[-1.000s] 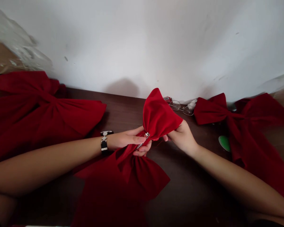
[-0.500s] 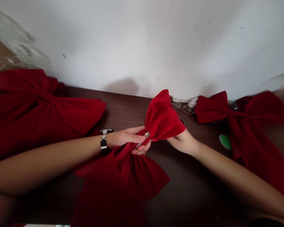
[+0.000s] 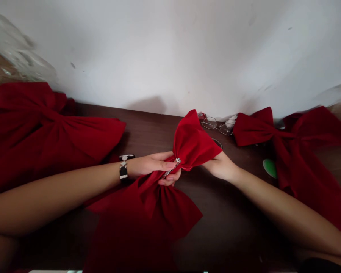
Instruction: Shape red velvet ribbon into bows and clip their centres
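Observation:
A large red fabric bow (image 3: 194,142) is held up between both hands, with a metal hair clip (image 3: 172,168) at its gathered middle. My left hand (image 3: 156,165) is closed around that middle, its thumb lying along the clip. Behind the upper loop, my right hand (image 3: 220,167) reaches in; the fabric hides its fingers, so their grip cannot be made out. Below the left hand hang the other loop (image 3: 179,212) and the long tails of the same bow.
Several red bows (image 3: 53,121) are piled at the left. More red bows (image 3: 290,138) lie at the right, beside a green disc (image 3: 269,168). Eyeglasses (image 3: 217,125) rest by the white wall (image 3: 159,49) on the dark table (image 3: 147,125). Clear plastic wrap (image 3: 25,57) stands far left.
The view shifts very slightly. The upper loop tips a little to the left with my right hand behind it; my left hand keeps its hold.

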Motion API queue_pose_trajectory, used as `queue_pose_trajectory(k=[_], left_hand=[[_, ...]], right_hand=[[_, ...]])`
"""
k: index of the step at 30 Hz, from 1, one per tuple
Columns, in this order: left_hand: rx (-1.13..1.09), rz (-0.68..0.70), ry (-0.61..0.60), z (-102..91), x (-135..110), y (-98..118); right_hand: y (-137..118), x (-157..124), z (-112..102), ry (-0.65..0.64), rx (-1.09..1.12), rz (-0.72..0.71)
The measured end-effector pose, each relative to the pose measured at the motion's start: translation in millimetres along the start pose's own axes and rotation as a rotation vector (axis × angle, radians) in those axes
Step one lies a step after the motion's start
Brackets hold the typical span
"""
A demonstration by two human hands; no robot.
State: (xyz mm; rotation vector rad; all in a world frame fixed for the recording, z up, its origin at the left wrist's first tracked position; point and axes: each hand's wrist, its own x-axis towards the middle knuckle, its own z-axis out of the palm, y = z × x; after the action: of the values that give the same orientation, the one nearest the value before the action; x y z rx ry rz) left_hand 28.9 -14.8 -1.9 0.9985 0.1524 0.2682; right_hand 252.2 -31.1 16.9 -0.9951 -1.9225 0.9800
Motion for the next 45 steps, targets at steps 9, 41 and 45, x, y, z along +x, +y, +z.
queue_pose_trajectory(k=[9, 41, 45], left_hand=[[-0.003, 0.007, 0.015, 2.8, 1, 0], [0.006, 0.046, 0.032, 7.7, 2, 5], [0.006, 0.049, 0.024, 6.7, 2, 4]], right_hand=[[14, 1, 4, 0.052, 0.453, 0.407], [-2, 4, -5, -0.035, -0.250, -0.280], [-4, 2, -4, 0.001, -0.204, -0.183]])
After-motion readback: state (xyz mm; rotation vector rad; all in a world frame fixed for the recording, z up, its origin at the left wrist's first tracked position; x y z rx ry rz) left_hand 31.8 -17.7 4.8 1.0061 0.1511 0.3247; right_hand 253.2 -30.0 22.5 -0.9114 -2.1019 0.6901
